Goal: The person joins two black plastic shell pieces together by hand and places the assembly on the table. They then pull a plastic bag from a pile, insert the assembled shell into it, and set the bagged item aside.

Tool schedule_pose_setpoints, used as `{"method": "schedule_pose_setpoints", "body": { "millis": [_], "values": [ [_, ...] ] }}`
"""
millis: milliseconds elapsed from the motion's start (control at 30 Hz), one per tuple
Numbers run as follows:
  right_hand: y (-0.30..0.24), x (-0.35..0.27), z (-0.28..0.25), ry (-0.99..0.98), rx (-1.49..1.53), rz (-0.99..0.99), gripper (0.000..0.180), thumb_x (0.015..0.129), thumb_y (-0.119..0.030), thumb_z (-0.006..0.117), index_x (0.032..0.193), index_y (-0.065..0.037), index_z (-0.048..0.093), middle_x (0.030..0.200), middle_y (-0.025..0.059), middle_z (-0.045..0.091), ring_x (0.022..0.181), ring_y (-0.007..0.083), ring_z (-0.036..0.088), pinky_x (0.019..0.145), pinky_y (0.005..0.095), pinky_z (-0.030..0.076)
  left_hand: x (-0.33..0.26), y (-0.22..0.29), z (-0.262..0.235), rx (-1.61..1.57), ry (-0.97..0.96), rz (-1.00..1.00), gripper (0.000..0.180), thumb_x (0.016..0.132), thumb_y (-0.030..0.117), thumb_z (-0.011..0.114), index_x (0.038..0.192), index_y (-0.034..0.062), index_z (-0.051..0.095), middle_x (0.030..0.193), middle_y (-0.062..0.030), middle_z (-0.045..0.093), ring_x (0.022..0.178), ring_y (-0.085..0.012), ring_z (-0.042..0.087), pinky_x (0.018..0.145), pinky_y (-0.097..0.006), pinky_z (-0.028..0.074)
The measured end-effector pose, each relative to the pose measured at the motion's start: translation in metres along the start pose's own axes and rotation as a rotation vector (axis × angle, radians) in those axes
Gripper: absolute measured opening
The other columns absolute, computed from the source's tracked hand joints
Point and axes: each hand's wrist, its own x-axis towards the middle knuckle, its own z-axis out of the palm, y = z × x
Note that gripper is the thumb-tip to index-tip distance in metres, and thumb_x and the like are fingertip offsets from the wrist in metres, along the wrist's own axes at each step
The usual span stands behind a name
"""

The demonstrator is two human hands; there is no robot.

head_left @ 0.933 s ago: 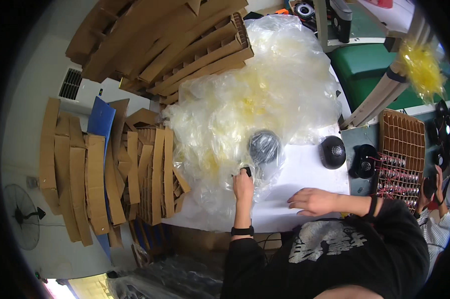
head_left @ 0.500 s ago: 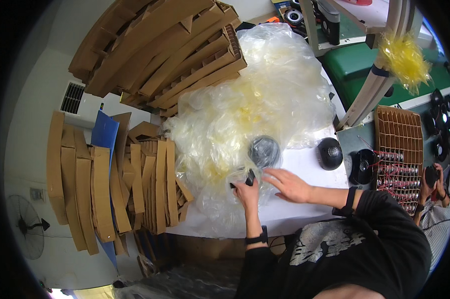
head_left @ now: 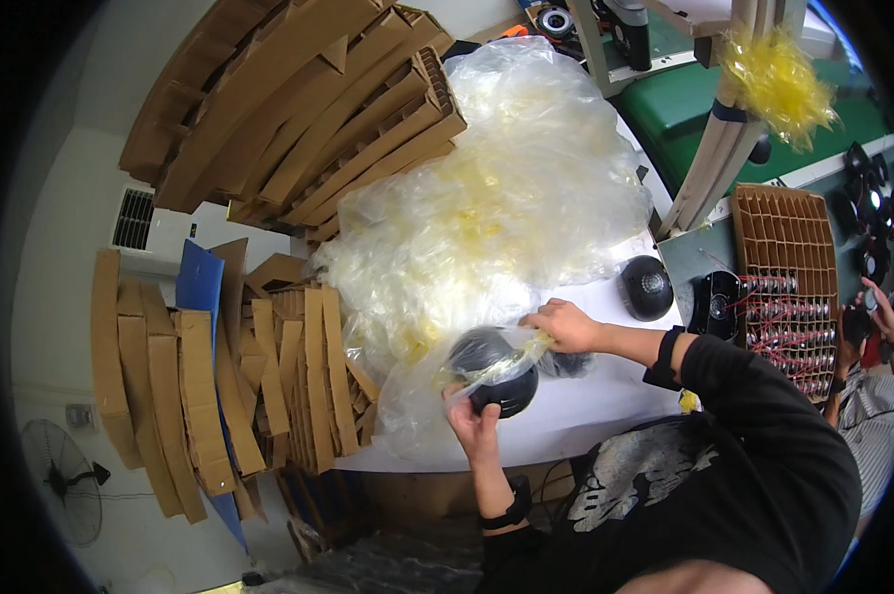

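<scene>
Change since earlier: both hands have closed in on one black round object; before, the right hand lay flat on the white sheet and only the left touched the plastic.
Left hand (head_left: 474,421): fingers curled up from below around the lower rim of the black dome-shaped object (head_left: 495,371), gripping it through the clear plastic bag (head_left: 422,396).
Right hand (head_left: 566,325): fingers pinched shut on a yellowish strip at the bag's mouth, just above and right of the dome.
Object position: held just above the near edge of the white tabletop (head_left: 576,406), between the two hands, partly inside the bag.
Object orientation: roughly round, so no clear long axis; rounded back faces up and left, darker flat face tilts down toward the person. Exact front cannot be told through the plastic.
Bag axis: runs left-down to right-up, mouth toward the right hand.
Behind: large heap of clear plastic bags (head_left: 496,198), touching the held bag.
Right of hands: second black dome (head_left: 646,287) resting on the tabletop, apart from the held one.
Far right: brown divided tray (head_left: 784,233) with small wired parts; another person's hand (head_left: 878,312) beside it.
Left: stacked cardboard pieces (head_left: 219,386), upright, well apart from the hands.
</scene>
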Motion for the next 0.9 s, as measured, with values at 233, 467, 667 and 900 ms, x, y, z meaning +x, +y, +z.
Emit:
{"method": "schedule_pose_setpoints", "body": {
  "millis": [233, 467, 667, 900],
  "values": [
    [0.067, 0.02, -0.029, 0.026, 0.065, 0.791, 0.053, 0.072, -0.017, 0.063, 0.122, -0.003, 0.05, 0.1, 0.0187, 0.063, 0.098, 0.0328, 0.059, 0.086, 0.0406, 0.046, 0.008, 0.076, -0.055, -0.161, 0.165, -0.303, 0.045, 0.082, 0.04, 0.058, 0.109, 0.004, 0.053, 0.101, -0.0104, 0.057, 0.094, -0.0237, 0.059, 0.079, -0.04, 0.051],
    [-0.012, 0.013, -0.053, 0.443, 0.287, 0.204, 0.097, 0.07, -0.039, 0.076, 0.14, 0.0, 0.021, 0.142, 0.0266, 0.025, 0.13, 0.0336, 0.032, 0.108, 0.0397, 0.026, 0.001, 0.059, -0.042, -0.456, 0.225, -0.341, 0.045, 0.087, 0.041, 0.051, 0.116, 0.0074, 0.051, 0.116, -0.0126, 0.056, 0.108, -0.0296, 0.054, 0.088, -0.049, 0.047],
    [-0.098, -0.035, -0.114, 0.028, 0.81, -0.091, 0.073, 0.085, -0.037, 0.062, 0.139, -0.004, 0.026, 0.136, 0.0175, 0.036, 0.125, 0.0276, 0.038, 0.105, 0.037, 0.029, 0.003, 0.066, 0.046, -0.611, 0.143, -0.635, 0.06, 0.094, 0.048, 0.036, 0.131, 0.0012, 0.04, 0.134, -0.0169, 0.043, 0.122, -0.0317, 0.044, 0.1, -0.05, 0.036],
    [-0.087, -0.086, -0.115, -0.019, 1.214, 0.439, 0.053, 0.092, -0.027, 0.053, 0.136, -0.003, 0.035, 0.128, 0.0159, 0.046, 0.116, 0.026, 0.048, 0.097, 0.0352, 0.04, -0.006, 0.057, 0.095, -0.139, -0.124, -0.264, 0.048, 0.096, 0.03, 0.045, 0.13, 0.0, 0.032, 0.119, -0.0151, 0.051, 0.107, -0.0183, 0.05, 0.093, -0.032, 0.04]
  ]
}}
